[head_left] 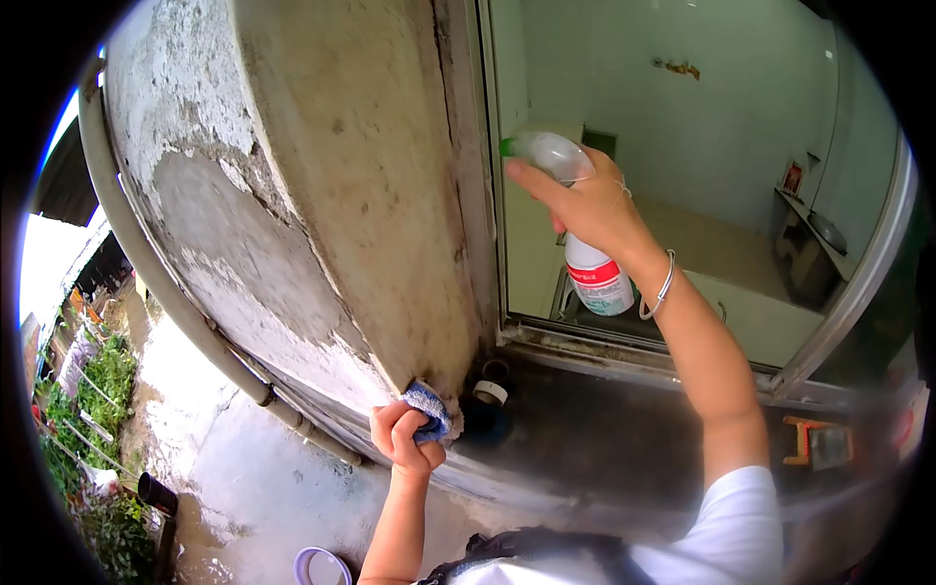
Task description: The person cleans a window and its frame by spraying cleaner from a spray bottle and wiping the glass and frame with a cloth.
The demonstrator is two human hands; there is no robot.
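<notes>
Leaning before the window (624,107), the light-looking spray bottle (598,283) is being clasped by its neck, probably surest, in the right hand's (603,202) fingers; against the wall (356,195), soft-looking cloth (430,405) is being clamped in the left hand's (404,438).

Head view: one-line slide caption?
Right hand holds a spray bottle before the window; left hand grips a blue-and-white cloth at the weathered wall's lower end.
</notes>
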